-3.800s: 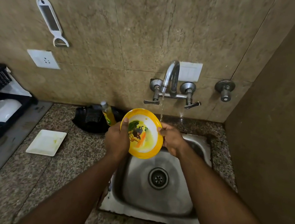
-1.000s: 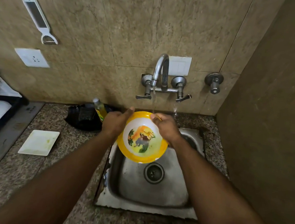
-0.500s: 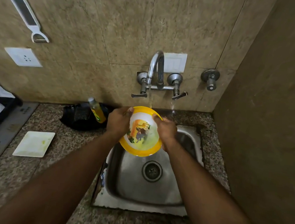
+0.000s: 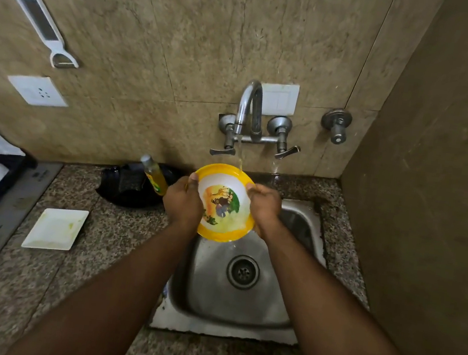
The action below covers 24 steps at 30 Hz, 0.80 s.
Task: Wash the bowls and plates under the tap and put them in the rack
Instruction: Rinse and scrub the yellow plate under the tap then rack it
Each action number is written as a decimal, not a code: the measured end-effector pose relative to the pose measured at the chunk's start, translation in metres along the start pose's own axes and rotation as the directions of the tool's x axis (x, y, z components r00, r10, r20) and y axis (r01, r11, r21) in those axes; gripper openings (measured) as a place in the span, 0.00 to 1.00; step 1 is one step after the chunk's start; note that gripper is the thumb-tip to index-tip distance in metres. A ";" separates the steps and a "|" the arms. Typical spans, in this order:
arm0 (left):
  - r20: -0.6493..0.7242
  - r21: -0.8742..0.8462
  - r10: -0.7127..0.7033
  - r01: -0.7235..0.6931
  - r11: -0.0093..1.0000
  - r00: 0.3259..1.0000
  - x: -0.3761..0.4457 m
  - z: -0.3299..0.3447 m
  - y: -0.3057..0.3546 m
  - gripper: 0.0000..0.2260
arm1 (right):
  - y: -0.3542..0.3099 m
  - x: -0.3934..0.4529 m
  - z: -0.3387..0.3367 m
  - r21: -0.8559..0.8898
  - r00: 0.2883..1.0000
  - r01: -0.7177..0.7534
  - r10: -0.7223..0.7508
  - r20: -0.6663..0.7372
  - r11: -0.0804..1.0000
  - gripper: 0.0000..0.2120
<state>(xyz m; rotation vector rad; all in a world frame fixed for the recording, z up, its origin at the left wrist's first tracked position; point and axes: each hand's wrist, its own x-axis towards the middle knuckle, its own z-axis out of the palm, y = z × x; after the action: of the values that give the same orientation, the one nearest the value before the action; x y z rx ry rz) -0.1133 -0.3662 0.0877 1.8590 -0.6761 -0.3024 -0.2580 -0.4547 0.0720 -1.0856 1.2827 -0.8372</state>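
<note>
Over the sink, yellow bowl between both hands, left grip and right grip clasping its rim

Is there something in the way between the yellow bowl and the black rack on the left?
Nothing visible blocks it. Both hands hold the yellow bowl above the sink. The soap bottle and square white plate sit low on the counter, below a lifted path to the rack.

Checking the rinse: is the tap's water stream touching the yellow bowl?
Touching. The head view shows the water stream from the tap landing on the upper rim of the yellow bowl.
</note>
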 end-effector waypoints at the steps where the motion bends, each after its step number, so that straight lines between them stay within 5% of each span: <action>1: -0.044 -0.015 -0.020 0.019 1.000 0.999 0.001 -0.001 -0.001 0.18 | -0.002 0.000 0.000 0.042 0.998 -0.004 0.001 0.067 0.999 0.09; 5: -0.138 -0.033 -0.012 0.007 0.999 0.990 -0.002 -0.002 -0.001 0.20 | 0.005 -0.005 -0.005 0.312 0.967 -0.113 0.033 0.252 0.943 0.14; 7: -0.172 -0.071 -0.009 -0.003 0.998 0.985 -0.009 0.001 0.004 0.19 | 0.008 -0.010 -0.002 0.288 0.976 -0.165 0.114 0.186 0.943 0.07; 10: -0.201 -0.131 -0.052 0.026 0.991 0.978 -0.012 0.007 0.006 0.17 | 0.011 -0.009 0.012 0.211 0.967 -0.247 0.256 -0.013 0.946 0.20; 15: 0.104 -0.207 -0.219 0.237 0.949 0.970 0.006 -0.003 0.006 0.17 | 0.007 0.003 0.004 0.156 0.969 -0.145 0.172 -0.178 0.977 0.26; 19: 0.427 -0.103 -0.353 0.432 0.896 0.833 0.026 -0.013 0.018 0.23 | -0.002 0.003 -0.010 -0.081 0.999 0.013 -0.017 -0.048 0.997 0.28; 22: 0.458 -0.005 -0.199 0.227 0.974 0.866 0.036 -0.012 0.025 0.17 | -0.006 0.006 -0.013 -0.139 0.987 0.120 -0.103 0.127 0.983 0.21; 24: 0.389 -0.029 -0.095 0.116 0.993 0.916 0.042 -0.014 0.023 0.21 | -0.002 0.006 -0.014 -0.071 0.966 0.122 -0.102 0.238 0.990 0.11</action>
<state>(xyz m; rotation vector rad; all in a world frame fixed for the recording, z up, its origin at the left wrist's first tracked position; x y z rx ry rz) -0.0792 -0.3858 0.1185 1.8052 -0.8265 -0.7677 -0.2711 -0.4632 0.0725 -1.2943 1.0741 -0.7187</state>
